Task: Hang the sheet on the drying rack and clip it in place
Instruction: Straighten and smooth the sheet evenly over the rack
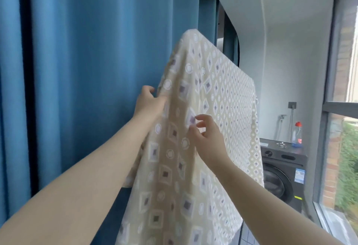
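sheet point(222, 89): draped, centre frame, no clip seen.
left hand point(149, 102): fingers grasping sheet edge.
right hand point(208, 140): fingers loose, brushing cloth.
risk: an uneven tug could slide it off.

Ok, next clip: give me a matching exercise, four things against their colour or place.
Things:
1 sheet
2 curtain
3 washing machine
4 bottle

Colour or place:
A blue, left of the sheet
B dark, at the far end of the room
C red-capped, standing on the washing machine
D cream with a diamond pattern, draped up high

Pairs: 1-D, 2-A, 3-B, 4-C.
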